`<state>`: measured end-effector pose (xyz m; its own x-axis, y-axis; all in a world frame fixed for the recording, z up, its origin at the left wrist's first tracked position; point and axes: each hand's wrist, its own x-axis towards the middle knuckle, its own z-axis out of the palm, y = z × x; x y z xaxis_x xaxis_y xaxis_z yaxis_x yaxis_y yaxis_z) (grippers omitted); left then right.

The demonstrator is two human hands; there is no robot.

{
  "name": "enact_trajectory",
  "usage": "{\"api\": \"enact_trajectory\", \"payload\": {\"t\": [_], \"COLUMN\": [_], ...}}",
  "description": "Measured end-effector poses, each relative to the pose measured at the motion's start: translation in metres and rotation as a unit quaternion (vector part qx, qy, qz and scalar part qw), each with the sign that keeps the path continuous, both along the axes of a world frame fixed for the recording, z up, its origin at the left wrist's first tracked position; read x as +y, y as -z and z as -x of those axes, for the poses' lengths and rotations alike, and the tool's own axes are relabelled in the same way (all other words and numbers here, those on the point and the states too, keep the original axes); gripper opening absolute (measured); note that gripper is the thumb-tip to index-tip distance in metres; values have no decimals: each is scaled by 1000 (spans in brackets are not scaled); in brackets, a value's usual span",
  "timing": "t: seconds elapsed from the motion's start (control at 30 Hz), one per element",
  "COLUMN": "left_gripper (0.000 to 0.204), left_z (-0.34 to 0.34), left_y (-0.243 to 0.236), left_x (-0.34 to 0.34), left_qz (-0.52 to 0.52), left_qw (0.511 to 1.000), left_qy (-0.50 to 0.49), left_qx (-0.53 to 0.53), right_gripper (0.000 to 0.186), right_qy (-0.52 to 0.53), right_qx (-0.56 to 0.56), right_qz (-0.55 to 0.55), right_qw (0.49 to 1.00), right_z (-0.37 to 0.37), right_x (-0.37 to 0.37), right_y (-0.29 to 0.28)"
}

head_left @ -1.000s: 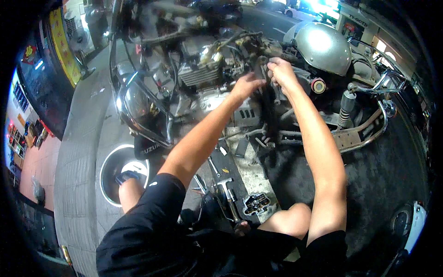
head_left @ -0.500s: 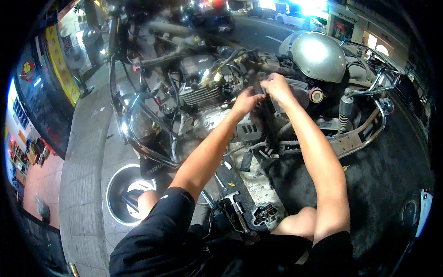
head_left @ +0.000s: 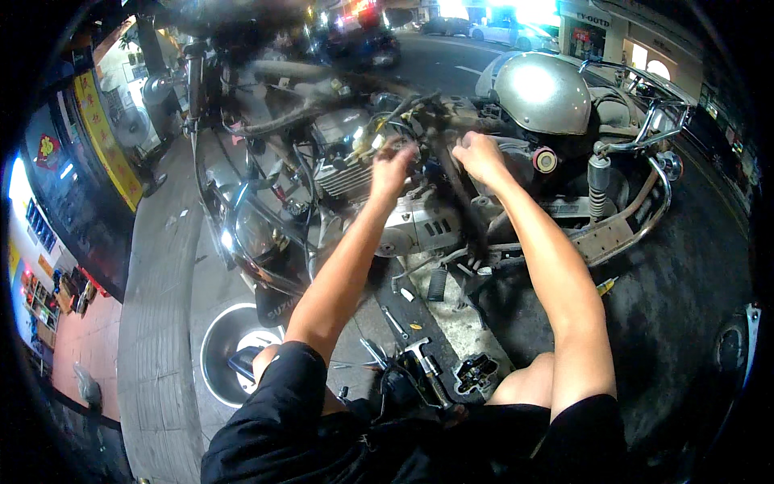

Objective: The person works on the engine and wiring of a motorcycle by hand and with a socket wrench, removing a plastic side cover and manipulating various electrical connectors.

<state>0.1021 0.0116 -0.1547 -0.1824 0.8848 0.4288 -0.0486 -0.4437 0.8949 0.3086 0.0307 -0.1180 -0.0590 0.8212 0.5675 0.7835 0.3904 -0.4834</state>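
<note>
A partly stripped motorcycle stands in front of me, with its finned engine cylinder (head_left: 343, 179) and silver crankcase cover (head_left: 423, 226) exposed. My left hand (head_left: 393, 168) is beside the cylinder, in front of cables and wires (head_left: 399, 121); motion smears its fingers, so what they hold cannot be made out. Farther right, my right hand (head_left: 481, 158) is closed, thumb and fingers pressed together next to a dark upright frame tube (head_left: 451, 169). Whatever lies in its fingers is too small or hidden. A round port with a red and cream ring (head_left: 545, 160) sits right of that hand.
A smooth silver dome-shaped shell (head_left: 544, 90) rests on the motorcycle's rear. Below lie a wrench (head_left: 394, 323), a hammer (head_left: 424, 359) and a blocky metal engine part (head_left: 476, 376). A metal basin (head_left: 208, 365) stands at left. A footpeg (head_left: 438, 284) juts out low.
My left hand has moved left, away from my right hand and toward the cylinder. My right hand stays closed near the frame tube. The whole view has shifted slightly.
</note>
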Motion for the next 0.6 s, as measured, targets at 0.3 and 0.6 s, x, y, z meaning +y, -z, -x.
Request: {"api": "enact_trajectory", "payload": {"t": [0.3, 0.6], "left_gripper": [37, 59], "left_z": [4, -10], "left_y": [-126, -195], "left_x": [-14, 46], "left_qz": [-164, -141], "left_qw": [950, 906], "left_qy": [-124, -176], "left_qx": [233, 357], "right_gripper": [18, 36], "right_qy": [-101, -10], "right_qx": [274, 79], "right_qz": [132, 20], "right_qw": [947, 997], "right_z": [1, 1], "right_x": [1, 2], "right_y": [15, 14]}}
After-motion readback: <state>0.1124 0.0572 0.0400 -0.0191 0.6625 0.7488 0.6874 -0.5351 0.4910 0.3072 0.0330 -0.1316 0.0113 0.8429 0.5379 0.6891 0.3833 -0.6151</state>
